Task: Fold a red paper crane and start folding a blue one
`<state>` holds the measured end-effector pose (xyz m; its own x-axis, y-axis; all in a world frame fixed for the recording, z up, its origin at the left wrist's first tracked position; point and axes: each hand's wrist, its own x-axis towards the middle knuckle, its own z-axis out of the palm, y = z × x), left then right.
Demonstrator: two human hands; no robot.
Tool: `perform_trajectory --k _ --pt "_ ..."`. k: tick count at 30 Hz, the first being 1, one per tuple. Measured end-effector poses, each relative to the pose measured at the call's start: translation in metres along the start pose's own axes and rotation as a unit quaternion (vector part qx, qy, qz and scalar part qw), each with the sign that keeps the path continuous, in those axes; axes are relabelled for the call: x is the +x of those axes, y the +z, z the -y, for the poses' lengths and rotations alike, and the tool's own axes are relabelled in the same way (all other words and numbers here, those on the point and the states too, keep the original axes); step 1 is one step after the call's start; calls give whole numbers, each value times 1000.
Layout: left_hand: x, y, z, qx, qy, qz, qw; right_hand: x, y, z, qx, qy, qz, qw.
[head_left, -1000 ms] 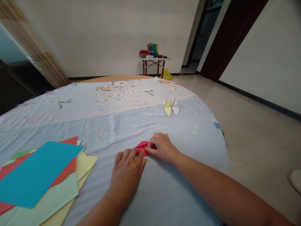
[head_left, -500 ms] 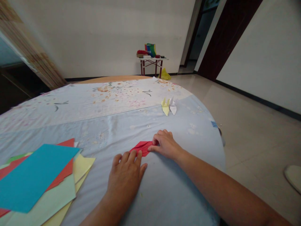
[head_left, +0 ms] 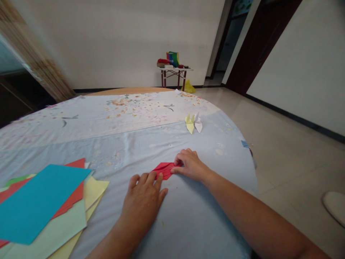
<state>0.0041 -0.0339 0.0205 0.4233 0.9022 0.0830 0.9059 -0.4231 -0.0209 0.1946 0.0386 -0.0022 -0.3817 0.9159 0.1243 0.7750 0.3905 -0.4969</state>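
Observation:
A small folded red paper [head_left: 163, 168] lies on the pale blue tablecloth [head_left: 188, 223] in front of me. My left hand [head_left: 142, 199] lies flat on the cloth, fingers stretched out, with the fingertips resting on the paper's near edge. My right hand [head_left: 190, 165] is curled, fingers pressed together, and its fingertips press on the paper's right end. Part of the paper is hidden under both hands.
A fanned stack of coloured sheets [head_left: 40, 201], a blue one on top, lies at the near left. Two folded paper figures, one yellow [head_left: 189, 124] and one white [head_left: 198, 123], stand further back. The round table's edge [head_left: 252, 158] drops to the tiled floor at right.
My right hand slid rightward along the red paper, so more of it shows. My left hand drew back slightly toward me.

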Motion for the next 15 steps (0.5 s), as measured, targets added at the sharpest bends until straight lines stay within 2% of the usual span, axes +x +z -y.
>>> perform_trajectory --k 5,9,15 --pt "2 -7 9 -29 -16 -43 999 -1 -1 -7 25 -13 -3 1000" --pt "11 0 9 -49 -15 -94 994 1 2 -7 -2 -30 -20 999" --pt "14 10 7 -62 22 -56 996 2 3 1 36 -59 -17 997"
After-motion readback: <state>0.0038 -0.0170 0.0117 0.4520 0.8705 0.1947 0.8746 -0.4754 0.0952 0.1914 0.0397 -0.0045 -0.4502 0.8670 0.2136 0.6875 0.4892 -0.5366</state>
